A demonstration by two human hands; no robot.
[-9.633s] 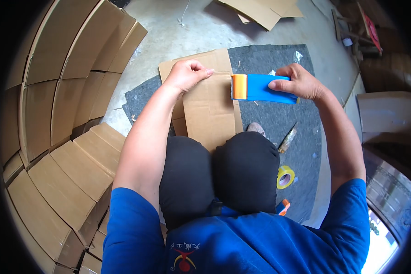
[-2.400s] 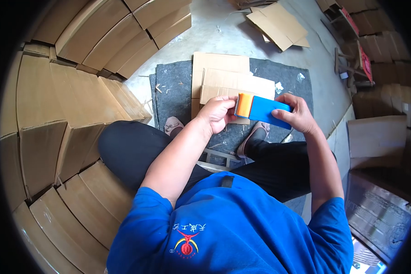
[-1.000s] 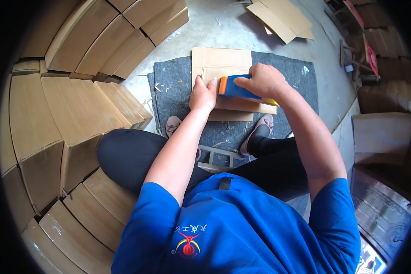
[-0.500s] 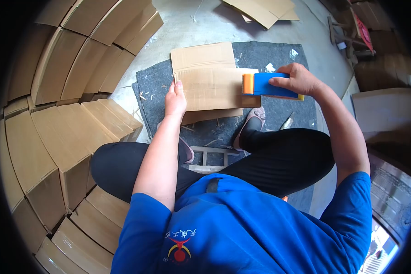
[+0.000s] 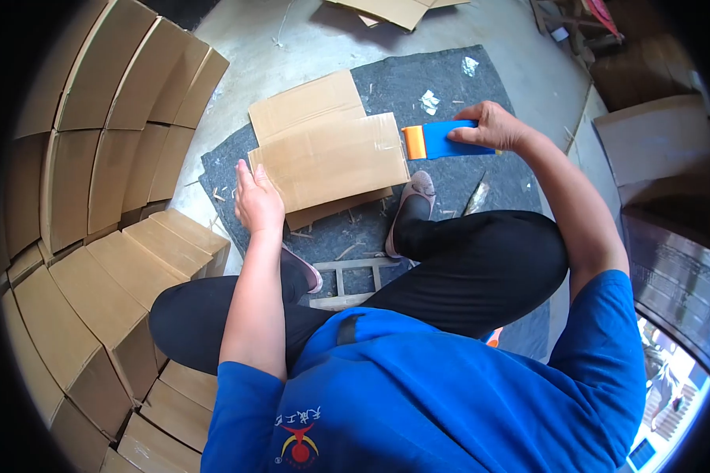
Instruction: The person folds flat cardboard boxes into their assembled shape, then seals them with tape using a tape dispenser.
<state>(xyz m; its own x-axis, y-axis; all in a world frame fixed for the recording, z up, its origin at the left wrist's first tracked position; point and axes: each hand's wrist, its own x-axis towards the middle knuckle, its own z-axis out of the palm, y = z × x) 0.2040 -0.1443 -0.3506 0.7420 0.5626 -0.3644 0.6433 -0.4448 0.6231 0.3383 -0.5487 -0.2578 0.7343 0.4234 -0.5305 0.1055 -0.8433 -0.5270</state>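
A cardboard box (image 5: 331, 162) lies between my feet on the dark mat, its far flap (image 5: 308, 104) spread outward and another flap showing under its near side. My left hand (image 5: 259, 199) is at the box's left end, fingers stretched out along the edge. In my right hand (image 5: 493, 130) is a blue tape dispenser (image 5: 456, 139) with an orange front end. That orange end points at the box's right edge, a small gap away. A shiny strip of tape shows near the right end of the box top.
Stacked cardboard boxes (image 5: 126, 87) rise along the left side. Flat cardboard sheets (image 5: 390, 9) lie on the floor at the far side. Scraps of plastic (image 5: 429, 102) litter the dark mat (image 5: 402, 79). More cardboard (image 5: 655, 138) stands at the right.
The tape dispenser has come off the box top to just beyond its right end. My left hand's fingers have straightened at the left end. The whole view has turned somewhat.
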